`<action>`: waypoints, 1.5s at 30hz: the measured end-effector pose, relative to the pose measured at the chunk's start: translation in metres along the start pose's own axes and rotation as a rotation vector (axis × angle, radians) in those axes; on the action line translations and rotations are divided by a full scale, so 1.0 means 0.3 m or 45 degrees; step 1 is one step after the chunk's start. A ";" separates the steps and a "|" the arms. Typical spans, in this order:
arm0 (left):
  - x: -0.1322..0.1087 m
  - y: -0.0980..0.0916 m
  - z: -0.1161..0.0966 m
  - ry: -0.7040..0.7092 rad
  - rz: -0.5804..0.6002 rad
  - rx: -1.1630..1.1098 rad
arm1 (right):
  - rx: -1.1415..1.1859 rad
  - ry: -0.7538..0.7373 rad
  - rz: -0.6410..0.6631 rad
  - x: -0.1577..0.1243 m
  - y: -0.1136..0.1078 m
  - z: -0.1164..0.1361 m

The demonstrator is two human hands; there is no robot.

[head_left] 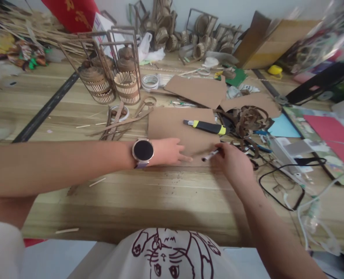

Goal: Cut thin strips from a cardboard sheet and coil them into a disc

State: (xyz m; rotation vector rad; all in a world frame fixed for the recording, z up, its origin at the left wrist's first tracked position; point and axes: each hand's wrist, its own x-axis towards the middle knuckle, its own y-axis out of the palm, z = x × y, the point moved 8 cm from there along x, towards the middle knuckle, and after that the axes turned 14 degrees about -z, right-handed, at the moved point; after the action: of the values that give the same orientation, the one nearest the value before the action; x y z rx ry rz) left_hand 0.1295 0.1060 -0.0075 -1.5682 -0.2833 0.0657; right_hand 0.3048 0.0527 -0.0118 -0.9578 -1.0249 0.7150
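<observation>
My left hand (168, 151), with a watch (143, 150) on the wrist, lies flat on a brown cardboard sheet (166, 120) with its fingers stretched out. At the sheet's near right corner, my right hand (232, 161) is closed around a pen (211, 154), white with a dark end that points left. The pen's end is over the cardboard's near edge; whether it touches is unclear. A yellow and black utility knife (208, 126) lies across the sheet beyond both hands, its blade end to the left.
Small lantern-like models (127, 87) of brown strips and sticks stand at the back left. More cardboard (196, 91) lies behind the sheet. To the right are coiled brown strips (253, 118), cables (276, 201) and a power strip (285, 155). Tape rolls (150, 82) sit behind.
</observation>
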 end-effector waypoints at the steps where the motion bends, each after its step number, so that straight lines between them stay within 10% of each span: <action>1: -0.025 -0.005 -0.054 0.211 -0.019 -0.032 | -0.022 -0.045 0.020 0.019 0.020 0.022; 8: -0.140 -0.056 -0.081 0.140 -0.163 0.206 | 0.003 -0.288 -0.027 0.162 0.046 0.132; 20: -0.041 0.024 -0.091 -0.191 -0.160 0.183 | -0.003 -0.570 0.096 0.318 0.096 0.193; 27: -0.016 0.016 0.022 -0.390 -0.252 0.240 | 0.665 0.083 -0.097 0.211 -0.092 0.048; 34: -0.087 -0.036 -0.035 -0.605 -0.327 0.218 | 1.466 0.995 0.605 -0.154 0.011 -0.008; 45: -0.212 -0.053 -0.201 -0.616 -0.426 0.105 | 1.589 1.048 0.707 -0.331 0.015 0.018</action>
State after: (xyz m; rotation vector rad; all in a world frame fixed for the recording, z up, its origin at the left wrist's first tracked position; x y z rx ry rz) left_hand 0.0790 0.0331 0.0009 -1.3889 -0.9075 0.1937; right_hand 0.2631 -0.0281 -0.0520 -0.2964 0.4808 1.0624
